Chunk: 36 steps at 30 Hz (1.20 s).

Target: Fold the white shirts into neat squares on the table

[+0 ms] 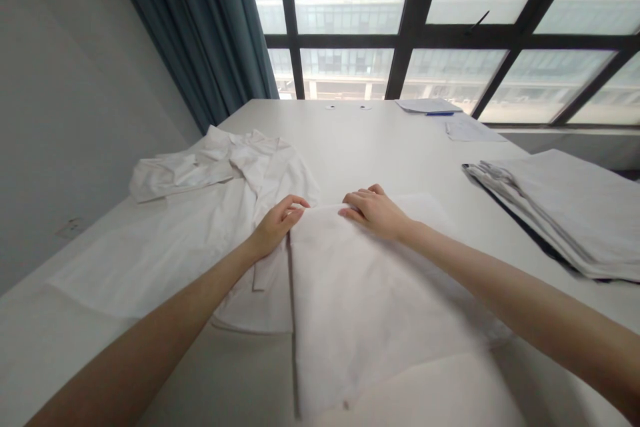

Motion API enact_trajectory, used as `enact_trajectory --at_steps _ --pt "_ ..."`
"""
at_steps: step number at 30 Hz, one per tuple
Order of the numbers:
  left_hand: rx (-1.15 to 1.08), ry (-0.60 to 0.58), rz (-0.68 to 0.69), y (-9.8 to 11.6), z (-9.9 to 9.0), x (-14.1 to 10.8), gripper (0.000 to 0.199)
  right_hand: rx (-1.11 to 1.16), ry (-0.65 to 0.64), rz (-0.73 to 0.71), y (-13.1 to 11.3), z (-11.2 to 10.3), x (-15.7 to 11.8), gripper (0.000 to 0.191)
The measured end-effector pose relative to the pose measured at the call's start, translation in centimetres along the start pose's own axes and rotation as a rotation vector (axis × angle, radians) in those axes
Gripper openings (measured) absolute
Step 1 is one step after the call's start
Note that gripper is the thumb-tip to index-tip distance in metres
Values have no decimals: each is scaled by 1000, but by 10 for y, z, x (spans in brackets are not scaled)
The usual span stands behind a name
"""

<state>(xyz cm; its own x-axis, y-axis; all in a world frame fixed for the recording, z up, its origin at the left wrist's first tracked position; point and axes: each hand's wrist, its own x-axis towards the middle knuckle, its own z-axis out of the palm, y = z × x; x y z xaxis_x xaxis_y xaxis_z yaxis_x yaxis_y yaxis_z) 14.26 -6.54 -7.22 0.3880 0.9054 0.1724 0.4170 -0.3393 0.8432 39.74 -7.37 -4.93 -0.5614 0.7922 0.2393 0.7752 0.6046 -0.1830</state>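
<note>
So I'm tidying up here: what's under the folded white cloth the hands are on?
The cloth overlaps the edge of a white shirt at its left; elsewhere it seems to lie on the table. Both hands, left and right, rest at its far edge. Anything beneath it is hidden.

Two bare forearms and hands [325,217], no sleeves, rings or watch

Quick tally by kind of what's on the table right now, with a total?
White garments lying loose: 2, the folded cloth under both hands and the crumpled shirt.
Stack of folded garments: 1.
Paper sheets: 2.
Blue pen: 1.
Total: 6.
</note>
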Motion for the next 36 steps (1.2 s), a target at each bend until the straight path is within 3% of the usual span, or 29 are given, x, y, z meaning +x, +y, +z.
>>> enact_trajectory --at_steps 9,17,23,30,36 --pt "-165 -38 -48 0 -1 1 41 6 183 87 -9 19 -7 43" --pt "-365 12 -45 -3 -3 -2 51 13 245 79 -10 17 -13 42" --pt "-149 43 27 0 -6 -3 39 18 239 72 -11 18 -13 41" --pt "-249 4 -22 -7 -7 -2 33 13 228 77 -10 19 -13 40" --pt "-134 8 -10 0 -5 -2 41 -72 289 32 -10 23 -13 38"
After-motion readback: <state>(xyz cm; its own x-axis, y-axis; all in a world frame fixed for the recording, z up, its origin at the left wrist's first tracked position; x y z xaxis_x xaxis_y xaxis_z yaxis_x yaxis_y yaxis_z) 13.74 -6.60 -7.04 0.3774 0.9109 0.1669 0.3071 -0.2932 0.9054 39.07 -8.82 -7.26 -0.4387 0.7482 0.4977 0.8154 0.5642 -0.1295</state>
